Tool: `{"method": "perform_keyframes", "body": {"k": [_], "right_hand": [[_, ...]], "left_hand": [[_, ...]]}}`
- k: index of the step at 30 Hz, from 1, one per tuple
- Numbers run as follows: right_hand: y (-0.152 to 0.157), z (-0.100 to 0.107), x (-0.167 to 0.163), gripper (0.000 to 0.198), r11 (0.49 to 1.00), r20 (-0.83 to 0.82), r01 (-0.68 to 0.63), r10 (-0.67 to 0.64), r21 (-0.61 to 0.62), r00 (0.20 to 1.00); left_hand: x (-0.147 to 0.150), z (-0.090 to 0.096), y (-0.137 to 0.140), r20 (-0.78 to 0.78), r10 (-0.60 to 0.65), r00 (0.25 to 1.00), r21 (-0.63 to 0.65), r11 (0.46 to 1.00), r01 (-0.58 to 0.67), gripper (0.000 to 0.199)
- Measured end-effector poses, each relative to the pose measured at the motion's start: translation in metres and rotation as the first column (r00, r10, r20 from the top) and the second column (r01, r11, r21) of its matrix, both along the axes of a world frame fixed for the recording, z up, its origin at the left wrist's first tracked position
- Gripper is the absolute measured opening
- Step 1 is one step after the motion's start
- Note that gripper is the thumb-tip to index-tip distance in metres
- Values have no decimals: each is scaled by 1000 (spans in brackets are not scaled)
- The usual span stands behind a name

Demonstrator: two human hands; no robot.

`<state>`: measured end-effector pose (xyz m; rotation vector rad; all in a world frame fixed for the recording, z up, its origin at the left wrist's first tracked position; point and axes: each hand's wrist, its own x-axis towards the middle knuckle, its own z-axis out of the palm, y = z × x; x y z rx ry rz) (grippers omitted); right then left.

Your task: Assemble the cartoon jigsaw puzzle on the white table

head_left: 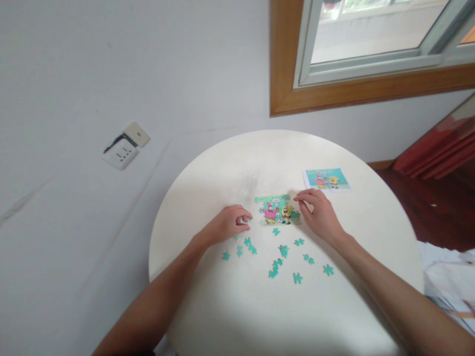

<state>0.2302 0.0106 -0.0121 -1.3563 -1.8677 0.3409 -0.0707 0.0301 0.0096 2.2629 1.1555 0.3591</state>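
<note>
A partly joined cartoon jigsaw puzzle (275,211) lies on the round white table (230,316), with a pink starfish and a yellow sponge figure in its middle. My left hand (230,222) is just left of the puzzle, thumb and forefinger curved and apart; a faint greenish bit shows by the fingertips, too small to make out. At the puzzle's right edge is my right hand (319,212), its fingers stretched towards the upper right corner and the thumb lower down. Several loose teal pieces lie nearer to me, among them one puzzle piece (328,270) at the right.
A printed reference picture (328,179) of the same cartoon lies behind my right hand. A white wall with a power socket (120,154) rises at the left. Beyond the table are a wood-framed window (282,59) and a red curtain (438,148).
</note>
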Motion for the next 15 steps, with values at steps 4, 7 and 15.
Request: {"method": "perform_keyframes", "body": {"k": [4,7,15], "right_hand": [[0,1,0,23,1000,2,0,0,-6,1000],[0,1,-1,24,1000,-5,-4,4,-10,1000],[-1,2,-1,23,1000,-4,-7,7,-18,1000]], "left_hand": [[-3,-3,1,-3,15,1000,14,1000,-15,21],[-5,-5,2,-5,39,999,22,999,-39,21],[0,-4,-1,-22,50,999,-12,999,-50,13]]}}
